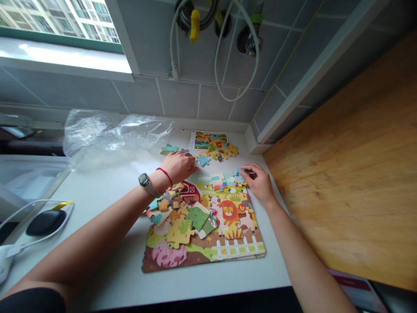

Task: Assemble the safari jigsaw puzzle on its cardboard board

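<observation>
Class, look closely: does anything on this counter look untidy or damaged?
Loose puzzle pieces overlap untidily on the farm-picture board, partly hiding its scene. A crumpled clear plastic bag lies by the wall. No damage is visible.

a wristwatch with a dark, rounded case and a grey strap circles the left wrist, left of the frame's center, with a thin red cord bracelet worn just beside it, nearer the left hand. in the lower left corner, a plain black sleeve ends in a curved edge, the left forearm bare beyond it. at right, the right hand and right forearm are bare to the frame's bottom edge.
</observation>
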